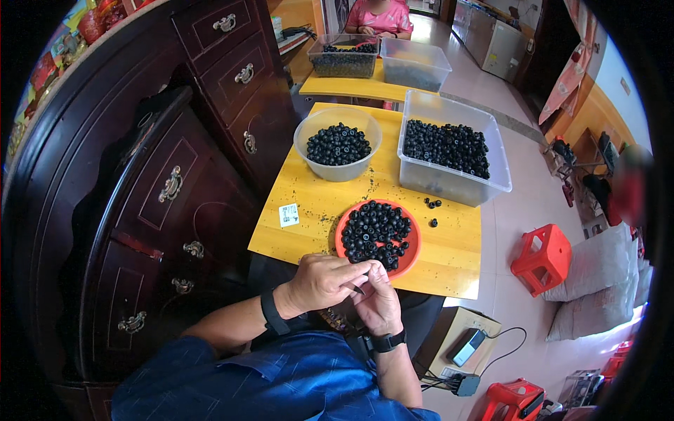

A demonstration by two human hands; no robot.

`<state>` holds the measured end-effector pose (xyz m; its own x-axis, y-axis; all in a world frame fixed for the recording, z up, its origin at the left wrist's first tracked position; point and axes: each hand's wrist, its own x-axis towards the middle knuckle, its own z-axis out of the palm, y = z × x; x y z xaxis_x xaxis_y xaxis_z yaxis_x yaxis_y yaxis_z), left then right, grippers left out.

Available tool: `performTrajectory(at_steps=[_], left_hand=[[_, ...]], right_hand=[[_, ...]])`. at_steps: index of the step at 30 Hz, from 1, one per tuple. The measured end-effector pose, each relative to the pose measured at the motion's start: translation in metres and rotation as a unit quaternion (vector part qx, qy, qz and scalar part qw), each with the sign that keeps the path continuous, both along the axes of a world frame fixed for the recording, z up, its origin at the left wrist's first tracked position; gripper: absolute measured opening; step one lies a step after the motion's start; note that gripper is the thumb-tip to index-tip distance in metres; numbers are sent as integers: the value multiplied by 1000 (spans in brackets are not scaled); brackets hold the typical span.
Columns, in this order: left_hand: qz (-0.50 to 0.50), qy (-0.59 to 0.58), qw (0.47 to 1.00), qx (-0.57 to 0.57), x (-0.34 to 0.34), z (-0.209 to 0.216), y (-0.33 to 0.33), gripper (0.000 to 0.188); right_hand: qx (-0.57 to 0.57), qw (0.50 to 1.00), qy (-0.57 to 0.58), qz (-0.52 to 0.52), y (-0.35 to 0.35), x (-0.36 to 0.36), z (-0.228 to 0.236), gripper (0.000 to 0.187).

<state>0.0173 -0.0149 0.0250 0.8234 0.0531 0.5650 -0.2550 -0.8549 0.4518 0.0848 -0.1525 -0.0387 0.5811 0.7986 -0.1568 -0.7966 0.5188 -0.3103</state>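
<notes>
My left hand (324, 282) and my right hand (378, 302) meet at the near rim of a round red plate (417, 250). Both are closed, fingertips pinched together. A thin dark pointed piece (358, 289) sticks out below my left fingers; its kind is too small to tell. Whatever sits between my right thumb and fingers is hidden. Small black ring-like parts (375, 228), each with a hole, are heaped on the plate just beyond my hands.
On the yellow table (295, 235), a round clear tub (338, 172) and a rectangular clear bin (449, 184) hold more black parts. Several loose parts (433, 222) lie right of the plate, near black crumbs. Dark drawers (168, 189) stand left, a red stool (540, 259) right. Another person (379, 17) sits beyond.
</notes>
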Motion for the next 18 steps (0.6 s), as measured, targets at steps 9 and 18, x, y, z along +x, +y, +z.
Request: performTrajectory(at_steps=[9, 18], left_hand=[[-19, -40, 999, -25, 1, -2, 3, 28], [-93, 194, 930, -297, 1, -1, 16, 26]], right_hand=[[28, 999, 13, 8, -3, 5, -8, 17], [53, 998, -10, 44, -4, 7, -1, 18]])
